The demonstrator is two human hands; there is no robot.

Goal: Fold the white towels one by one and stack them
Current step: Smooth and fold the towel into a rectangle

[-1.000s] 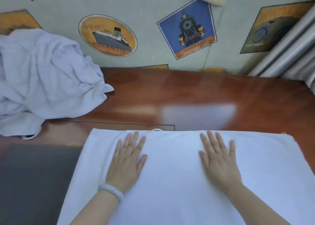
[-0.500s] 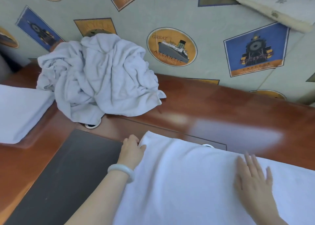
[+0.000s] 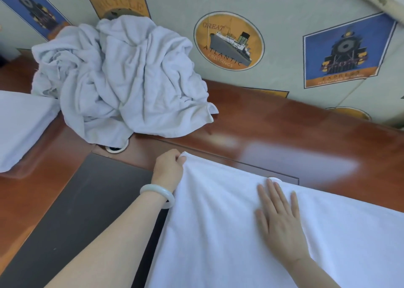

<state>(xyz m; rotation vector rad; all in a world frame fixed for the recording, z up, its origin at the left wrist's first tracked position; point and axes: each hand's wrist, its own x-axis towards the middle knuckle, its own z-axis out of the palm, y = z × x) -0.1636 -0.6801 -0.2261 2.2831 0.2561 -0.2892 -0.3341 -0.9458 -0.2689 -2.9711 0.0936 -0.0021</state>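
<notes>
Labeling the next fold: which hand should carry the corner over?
Left. The left hand pinches the far left corner of the towel; the right hand lies flat mid-towel, probably as anchor.

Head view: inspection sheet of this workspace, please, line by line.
Surface: reddish wooden desk with a dark grey inset mat.
Job's things: flat white towel spread near the person; crumpled towel pile at the back left; folded white cloth at the left edge, probably the stack.
Clutter: round desk grommet, half under the pile.
Hands: left hand pinches the flat towel's far left corner; right hand lies flat on it.
Cables: nothing seen.
Surroundings: wallpaper with ship and train prints.
</notes>
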